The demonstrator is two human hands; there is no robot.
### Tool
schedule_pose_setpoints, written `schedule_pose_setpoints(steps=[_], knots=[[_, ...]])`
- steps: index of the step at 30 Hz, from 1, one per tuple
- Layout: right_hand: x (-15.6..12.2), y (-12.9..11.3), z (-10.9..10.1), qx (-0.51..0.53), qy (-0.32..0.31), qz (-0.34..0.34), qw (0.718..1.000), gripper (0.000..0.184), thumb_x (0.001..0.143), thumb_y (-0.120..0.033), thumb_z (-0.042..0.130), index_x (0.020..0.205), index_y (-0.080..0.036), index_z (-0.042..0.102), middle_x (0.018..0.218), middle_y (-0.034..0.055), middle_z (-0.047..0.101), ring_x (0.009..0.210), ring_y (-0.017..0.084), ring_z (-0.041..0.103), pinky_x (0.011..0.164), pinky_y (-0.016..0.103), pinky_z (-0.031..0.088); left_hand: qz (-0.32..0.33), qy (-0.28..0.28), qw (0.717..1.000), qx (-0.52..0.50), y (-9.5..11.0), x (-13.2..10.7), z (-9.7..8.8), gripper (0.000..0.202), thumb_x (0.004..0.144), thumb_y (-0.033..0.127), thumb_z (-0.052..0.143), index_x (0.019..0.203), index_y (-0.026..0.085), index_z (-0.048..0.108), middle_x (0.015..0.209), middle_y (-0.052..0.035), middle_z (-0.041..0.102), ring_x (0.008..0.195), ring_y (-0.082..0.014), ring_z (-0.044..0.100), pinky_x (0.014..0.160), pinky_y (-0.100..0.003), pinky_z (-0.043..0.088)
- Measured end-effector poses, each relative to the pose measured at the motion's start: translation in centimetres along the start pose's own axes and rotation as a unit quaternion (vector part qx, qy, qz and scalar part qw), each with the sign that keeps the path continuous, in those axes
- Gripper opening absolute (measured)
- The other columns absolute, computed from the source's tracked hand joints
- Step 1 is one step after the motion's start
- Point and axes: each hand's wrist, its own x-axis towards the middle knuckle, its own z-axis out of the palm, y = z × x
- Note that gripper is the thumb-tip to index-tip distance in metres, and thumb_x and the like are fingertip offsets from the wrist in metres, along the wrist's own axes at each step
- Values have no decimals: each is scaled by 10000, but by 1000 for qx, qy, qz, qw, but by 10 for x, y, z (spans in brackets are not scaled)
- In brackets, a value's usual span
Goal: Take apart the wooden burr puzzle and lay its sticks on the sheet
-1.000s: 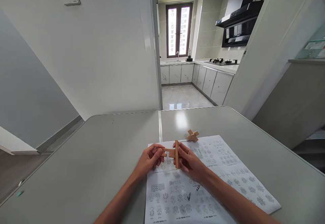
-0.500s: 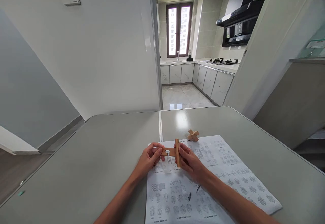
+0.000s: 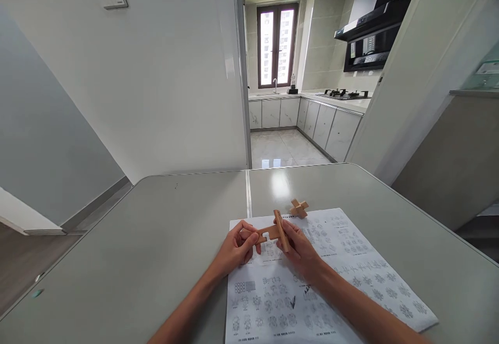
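Together, two hands hold a crossed pair of wooden bars

Both hands meet just above a printed sheet [image 3: 331, 276] lying on a grey desk [image 3: 156, 240]. The left hand [image 3: 237, 248] pinches the left end of a notched wooden bar [image 3: 267, 234], its grip closed on that end. This bar's long axis runs left to right, rising slightly toward the right. The right hand [image 3: 298, 245] has its grip clamped on a second bar [image 3: 281, 224], which crosses the first at its right end. The second bar's long axis runs roughly away from the person, tilted a little to the left at its far end. The crossing lies between the two hands, nearer the right hand.

A small finished wooden cross [image 3: 299, 208] rests at the far edge of the sheet, just beyond the right hand and apart from it.

The right hand's fingers cover the underside of the crossing, so whether the bars are seated in each other's notches cannot be told. The sheet's diagrams are too small to read. Both forearms are cut off at the bottom edge.
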Motion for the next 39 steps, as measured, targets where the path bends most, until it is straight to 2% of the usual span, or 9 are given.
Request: schedule_pose_setpoints(steps=[3, 8, 16, 19, 22, 27, 32, 36, 39], knots=[[3, 4, -5, 17, -14, 4, 1000, 404, 805, -573, 825, 899, -199, 707, 493, -85, 451, 402, 47, 362, 386, 175, 271, 5, 3, 1000, -4, 1, -1, 1, 317, 993, 504, 593, 965, 218, 458, 714, 41, 667, 374, -33, 407, 384, -173, 282], [-2, 1, -2, 34, -15, 24, 999, 416, 745, -581, 871, 908, -231, 715, 553, -72, 495, 444, 61, 444, 434, 178, 370, 5, -5, 1000, -3, 7, -2, 0, 323, 989, 508, 598, 961, 216, 463, 729, 28, 689, 392, -38, 455, 405, -171, 317], [-5, -1, 0, 34, -31, 6, 999, 383, 771, -580, 846, 849, -239, 689, 515, -97, 398, 392, 47, 249, 399, 207, 317, 11, -16, 1000, -13, 9, -2, 2, 372, 963, 546, 621, 925, 220, 446, 666, 52, 640, 379, -36, 394, 395, -172, 277], [-1, -7, -6, 49, -42, -12, 998, 394, 805, -614, 800, 882, -241, 698, 472, -116, 324, 370, 49, 161, 385, 222, 263, 0, 34, 999, -22, 8, -2, -7, 399, 937, 573, 639, 908, 225, 447, 618, 81, 581, 389, -39, 363, 394, -168, 242], [2, -17, -12, 44, -27, -32, 998, 357, 859, -581, 765, 912, -235, 694, 495, -117, 324, 367, 39, 127, 400, 226, 260, 12, 125, 992, -9, 8, 1, -21, 426, 906, 604, 652, 894, 220, 468, 633, 77, 574, 420, -52, 407, 420, -177, 293], [5, -16, -11, -20, -16, -7, 1000, 396, 841, -551, 790, 776, -205, 611, 557, -83, 440, 405, 48, 220, 422, 235, 286, 26, 251, 963, 97, 6, 5, -31, 360, 946, 565, 582, 1001, 213, 531, 690, 53, 617, 429, -70, 434, 469, -208, 356], [5, -7, -8, -58, -30, 16, 998, 392, 812, -516, 834, 790, -194, 611, 629, -38, 526, 524, 85, 404, 468, 215, 317, 36, 266, 923, 276, 1, 0, -26, 312, 992, 506, 506, 1094, 234, 622, 694, 34, 650, 533, -125, 550, 582, -239, 440], [4, -7, -8, -83, -30, 20, 996, 374, 828, -518, 820, 820, -191, 640, 653, -29, 551, 564, 94, 432, 495, 216, 328, 21, 273, 873, 404, 0, -2, -27, 303, 990, 479, 479, 1038, 247, 668, 725, 7, 706, 618, -162, 635, 618, -250, 439], [4, -9, -8, -89, -25, 22, 996, 380, 815, -528, 825, 813, -194, 646, 657, -27, 552, 576, 103, 439, 502, 225, 331, 18, 272, 854, 444, -1, -2, -29, 306, 1003, 464, 450, 1041, 250, 665, 710, 12, 703, 624, -168, 643, 617, -253, 430]])
